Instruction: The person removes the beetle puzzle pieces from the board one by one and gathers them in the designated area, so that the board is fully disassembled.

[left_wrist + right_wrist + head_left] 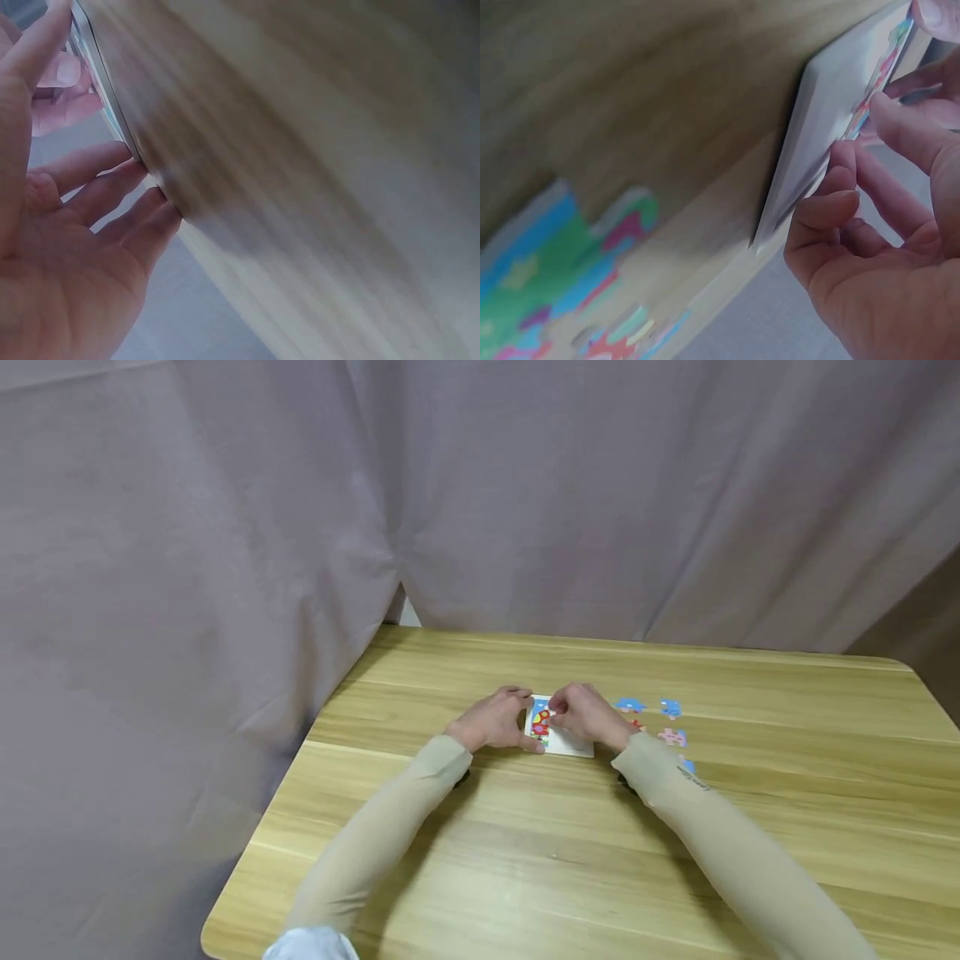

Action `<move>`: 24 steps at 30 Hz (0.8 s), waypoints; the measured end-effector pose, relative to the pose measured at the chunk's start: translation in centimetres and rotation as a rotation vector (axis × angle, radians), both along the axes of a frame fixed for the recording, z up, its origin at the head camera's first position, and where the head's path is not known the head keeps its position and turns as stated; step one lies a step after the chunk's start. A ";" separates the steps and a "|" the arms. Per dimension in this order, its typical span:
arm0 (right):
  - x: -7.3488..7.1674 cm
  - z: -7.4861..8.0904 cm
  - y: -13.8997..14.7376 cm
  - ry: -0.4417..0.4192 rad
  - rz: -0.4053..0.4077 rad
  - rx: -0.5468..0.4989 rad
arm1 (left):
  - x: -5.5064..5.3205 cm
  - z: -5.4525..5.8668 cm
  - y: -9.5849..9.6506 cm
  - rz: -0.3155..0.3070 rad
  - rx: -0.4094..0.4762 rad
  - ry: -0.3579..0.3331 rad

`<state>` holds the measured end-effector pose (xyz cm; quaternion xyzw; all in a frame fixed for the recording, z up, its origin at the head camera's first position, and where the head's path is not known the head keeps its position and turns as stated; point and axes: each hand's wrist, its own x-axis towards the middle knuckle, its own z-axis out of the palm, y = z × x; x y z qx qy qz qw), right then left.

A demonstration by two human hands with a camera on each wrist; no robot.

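A small white puzzle tray [572,744] lies flat on the table, its left part filled with colourful puzzle pieces [540,723]. My left hand [495,718] grips the tray at its left end, thumb at the near edge and fingertips by the far corner, as the left wrist view [75,262] also shows. Over the tray's middle, my right hand [588,714] pinches a puzzle piece [861,112] at the border of the filled part. Thumb and index fingertip meet around it, and most of the piece is hidden by them. The tray's right part shows bare white.
Several loose puzzle pieces [672,737] lie on the wooden table [480,860] to the right of the tray, some partly behind my right forearm. A grey curtain [525,510] hangs along the table's back and left sides.
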<state>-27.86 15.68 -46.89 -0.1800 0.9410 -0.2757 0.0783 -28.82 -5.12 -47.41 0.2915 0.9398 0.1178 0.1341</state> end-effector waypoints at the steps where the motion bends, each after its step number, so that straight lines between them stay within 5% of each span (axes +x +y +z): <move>1: 0.0 -0.1 -0.1 -0.002 -0.003 -0.005 | 0.0 0.0 0.0 -0.003 -0.003 0.001; 24: -0.1 -0.2 -1.3 -0.089 -0.062 -0.073 | -0.2 -0.3 0.2 -0.006 0.030 0.041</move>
